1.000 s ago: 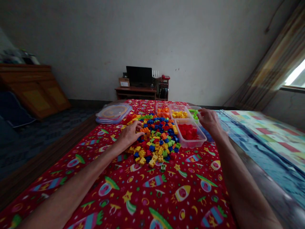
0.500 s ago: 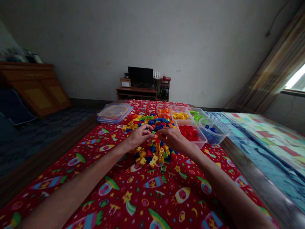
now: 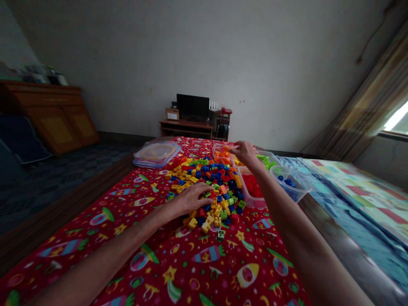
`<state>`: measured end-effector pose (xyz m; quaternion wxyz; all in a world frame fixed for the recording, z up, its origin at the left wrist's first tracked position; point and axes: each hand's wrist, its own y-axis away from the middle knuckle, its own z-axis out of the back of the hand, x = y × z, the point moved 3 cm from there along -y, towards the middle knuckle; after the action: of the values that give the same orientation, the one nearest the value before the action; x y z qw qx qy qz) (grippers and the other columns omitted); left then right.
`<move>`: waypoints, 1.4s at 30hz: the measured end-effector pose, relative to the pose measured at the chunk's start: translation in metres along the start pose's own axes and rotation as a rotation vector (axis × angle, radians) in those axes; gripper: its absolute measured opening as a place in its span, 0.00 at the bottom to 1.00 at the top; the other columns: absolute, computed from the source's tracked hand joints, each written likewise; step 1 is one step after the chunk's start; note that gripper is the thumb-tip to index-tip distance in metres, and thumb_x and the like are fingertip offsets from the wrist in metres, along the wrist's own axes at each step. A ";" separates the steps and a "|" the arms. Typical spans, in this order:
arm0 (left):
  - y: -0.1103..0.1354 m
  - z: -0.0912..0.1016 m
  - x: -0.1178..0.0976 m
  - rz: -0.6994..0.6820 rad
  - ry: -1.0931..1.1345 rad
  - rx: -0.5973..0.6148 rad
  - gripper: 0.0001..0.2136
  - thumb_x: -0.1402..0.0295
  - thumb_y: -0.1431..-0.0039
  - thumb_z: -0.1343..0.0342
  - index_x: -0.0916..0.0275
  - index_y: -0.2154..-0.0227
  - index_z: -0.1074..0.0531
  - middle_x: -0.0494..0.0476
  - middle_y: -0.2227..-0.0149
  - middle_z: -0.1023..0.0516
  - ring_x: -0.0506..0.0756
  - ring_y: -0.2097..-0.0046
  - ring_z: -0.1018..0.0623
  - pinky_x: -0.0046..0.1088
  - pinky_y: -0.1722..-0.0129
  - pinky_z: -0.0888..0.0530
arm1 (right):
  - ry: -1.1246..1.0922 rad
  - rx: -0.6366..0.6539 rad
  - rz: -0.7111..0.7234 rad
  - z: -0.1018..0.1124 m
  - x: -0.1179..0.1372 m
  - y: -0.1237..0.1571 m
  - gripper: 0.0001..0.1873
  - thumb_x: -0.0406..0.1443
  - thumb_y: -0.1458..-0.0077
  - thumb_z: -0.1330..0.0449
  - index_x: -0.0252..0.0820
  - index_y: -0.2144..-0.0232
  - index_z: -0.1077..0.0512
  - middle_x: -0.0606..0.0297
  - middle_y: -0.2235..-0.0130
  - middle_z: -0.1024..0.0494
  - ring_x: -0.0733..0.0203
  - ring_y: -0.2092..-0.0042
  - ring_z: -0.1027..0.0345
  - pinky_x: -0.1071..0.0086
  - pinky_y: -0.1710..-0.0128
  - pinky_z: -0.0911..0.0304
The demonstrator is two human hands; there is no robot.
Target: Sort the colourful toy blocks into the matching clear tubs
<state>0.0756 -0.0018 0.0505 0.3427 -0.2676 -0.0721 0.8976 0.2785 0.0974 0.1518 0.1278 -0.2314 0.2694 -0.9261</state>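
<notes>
In the head view my right hand [image 3: 245, 153] reaches over the clear boxes at the far right of the pile. Its fingers are pinched on an orange building brick [image 3: 227, 148] above the orange-brick box [image 3: 222, 158]. My left hand [image 3: 194, 198] is low over the near part of the mixed building bricks [image 3: 219, 175], thumb and fingers apart and nothing visible between them. Yellow, blue, green, red and orange bricks make up this heap. My right hand and forearm partly hide the yellow-brick box [image 3: 236, 162] and the red-brick box [image 3: 251, 187].
Right of the heap stand a box of green bricks [image 3: 266, 160] and a round tub with blue bricks [image 3: 291, 187]. Stacked clear lids [image 3: 157, 154] lie at the left. One green brick [image 3: 221, 234] sits apart on the red patterned cloth [image 3: 178, 263]. A bed [image 3: 357, 191] adjoins at right.
My hands have parted. The right one has moved forward and right to the boxes, carrying the orange brick. My left hand has come down lower over the heap, its fingers apart.
</notes>
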 end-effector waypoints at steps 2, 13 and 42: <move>0.000 -0.001 -0.001 0.039 -0.008 0.005 0.19 0.57 0.42 0.46 0.62 0.52 0.29 0.60 0.55 0.26 0.58 0.53 0.26 0.33 0.52 0.31 | -0.129 -0.008 -0.041 -0.003 -0.002 -0.013 0.18 0.41 0.44 0.44 0.36 0.56 0.26 0.56 0.66 0.21 0.60 0.66 0.29 0.70 0.65 0.37; -0.002 0.001 -0.004 0.176 0.133 -0.095 0.14 0.61 0.52 0.39 0.59 0.62 0.24 0.55 0.62 0.22 0.57 0.61 0.24 0.29 0.60 0.29 | -0.202 0.203 0.200 -0.013 0.017 0.052 0.13 0.33 0.47 0.49 0.36 0.71 0.24 0.64 0.76 0.26 0.67 0.74 0.37 0.74 0.73 0.46; -0.005 0.010 0.000 0.242 0.460 -0.315 0.15 0.59 0.60 0.36 0.61 0.71 0.30 0.52 0.70 0.25 0.54 0.67 0.25 0.30 0.66 0.28 | -0.243 0.601 0.369 -0.028 0.056 0.098 0.08 0.30 0.49 0.41 0.37 0.64 0.26 0.66 0.72 0.26 0.69 0.72 0.38 0.76 0.73 0.51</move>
<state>0.0729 0.0028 0.0605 0.1948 -0.5206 -0.0985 0.8254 0.2281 0.0086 0.0964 0.3857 -0.2394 0.0057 -0.8910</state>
